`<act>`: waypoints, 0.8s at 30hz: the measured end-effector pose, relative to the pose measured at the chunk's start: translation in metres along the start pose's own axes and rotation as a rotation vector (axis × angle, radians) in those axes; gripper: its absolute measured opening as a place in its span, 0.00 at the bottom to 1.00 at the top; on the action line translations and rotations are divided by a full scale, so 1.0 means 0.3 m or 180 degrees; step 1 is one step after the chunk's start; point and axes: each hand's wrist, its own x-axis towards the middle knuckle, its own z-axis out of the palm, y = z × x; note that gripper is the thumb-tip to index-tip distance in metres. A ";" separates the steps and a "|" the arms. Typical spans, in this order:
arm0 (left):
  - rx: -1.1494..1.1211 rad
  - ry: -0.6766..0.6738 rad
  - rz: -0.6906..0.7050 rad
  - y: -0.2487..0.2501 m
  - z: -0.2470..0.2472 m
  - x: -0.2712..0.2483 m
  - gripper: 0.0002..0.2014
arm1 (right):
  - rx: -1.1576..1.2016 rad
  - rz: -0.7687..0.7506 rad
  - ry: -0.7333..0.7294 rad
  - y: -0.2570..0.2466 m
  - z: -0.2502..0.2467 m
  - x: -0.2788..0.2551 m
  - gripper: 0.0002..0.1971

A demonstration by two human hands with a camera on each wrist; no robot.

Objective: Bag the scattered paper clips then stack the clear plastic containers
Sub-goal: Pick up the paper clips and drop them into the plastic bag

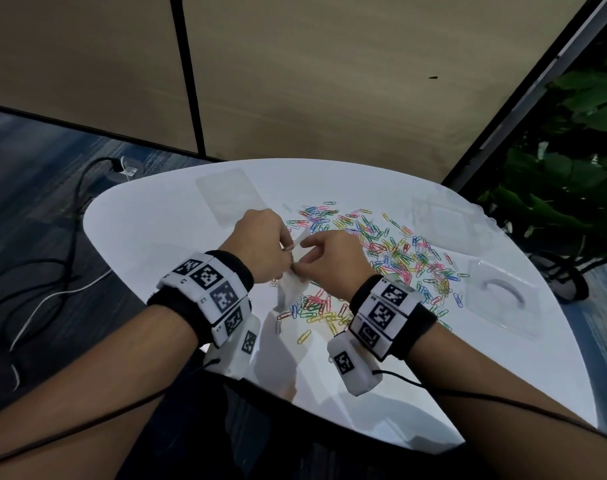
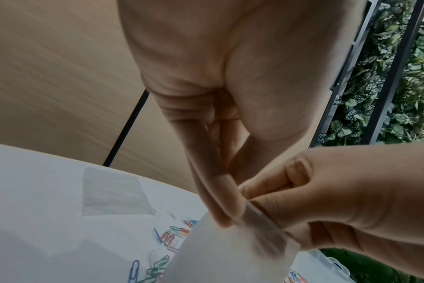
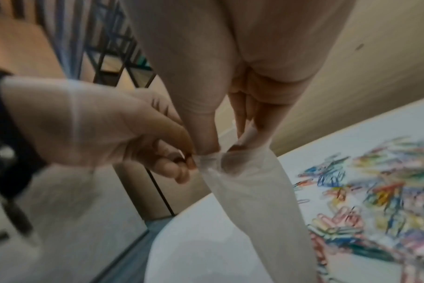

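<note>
Several coloured paper clips [image 1: 392, 258] lie scattered over the white table [image 1: 163, 237]. My left hand [image 1: 284, 249] and right hand [image 1: 304, 263] both pinch the mouth of a small clear plastic bag [image 1: 290, 287] that hangs above the table's near side. In the left wrist view my left fingertips [image 2: 222, 212] clamp the bag's [image 2: 228, 258] top strip against the right hand [image 2: 327, 201]. The right wrist view shows the bag [image 3: 254, 201] mouth spread slightly apart. Two clear plastic containers [image 1: 444, 221] [image 1: 499, 296] sit at the table's right.
A second flat clear bag [image 1: 229, 195] lies at the far left of the table. Cables [image 1: 52, 271] run across the floor on the left. Green plants [image 1: 572, 150] stand beyond the table's right edge. A beige wall panel [image 1: 330, 81] rises behind.
</note>
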 end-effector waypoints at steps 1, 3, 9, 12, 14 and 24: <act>0.0005 0.0031 -0.0008 -0.004 -0.004 0.003 0.12 | 0.0328 0.0059 -0.0100 -0.001 -0.010 -0.005 0.20; 0.0018 0.0146 -0.0059 -0.020 -0.017 0.010 0.12 | 0.1411 0.0254 -0.0274 0.007 -0.043 -0.012 0.15; -0.0074 0.0391 -0.0122 -0.058 -0.083 0.011 0.09 | -0.0247 0.0944 -0.0608 0.279 -0.144 -0.007 0.31; 0.0032 0.0449 -0.0037 -0.069 -0.101 0.010 0.08 | -0.0899 0.1615 -0.1329 0.431 -0.095 -0.061 0.62; 0.0101 0.0434 -0.0031 -0.081 -0.107 0.011 0.08 | -0.1233 0.1385 -0.1294 0.471 -0.048 -0.091 0.68; 0.0261 0.0021 -0.0114 -0.113 -0.088 0.005 0.07 | -0.2111 0.0172 -0.0785 0.473 0.040 -0.038 0.43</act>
